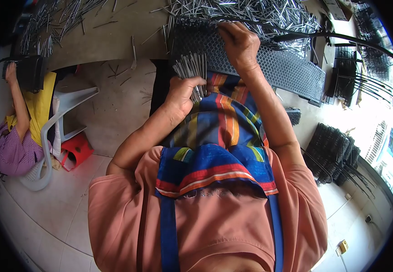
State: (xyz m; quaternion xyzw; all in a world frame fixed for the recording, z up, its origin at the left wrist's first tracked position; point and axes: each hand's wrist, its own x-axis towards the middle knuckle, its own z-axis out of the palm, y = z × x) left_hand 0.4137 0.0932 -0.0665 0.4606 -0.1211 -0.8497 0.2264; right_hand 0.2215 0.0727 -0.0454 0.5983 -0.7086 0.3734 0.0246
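Note:
My left hand (180, 96) is closed around a bundle of thin metal rods (191, 67), which fan upward past my thumb. Just beyond it lies a dark panel full of round holes (287, 71), slanting away to the right above my striped apron. Over the panel's far edge, the fingers of my right hand (242, 47) are pinched together. Whatever they hold is too small or hidden to name. A row of rod ends (192, 22) shows along that edge, left of my right hand.
A big heap of loose metal rods (250, 11) covers the far tabletop. A black curved bar (341, 37) crosses at right. Dark stacked racks (332, 152) stand on the right-hand floor. At left another person's hand (10, 72) touches a black panel, near a white chair (47, 149) and red container (76, 152).

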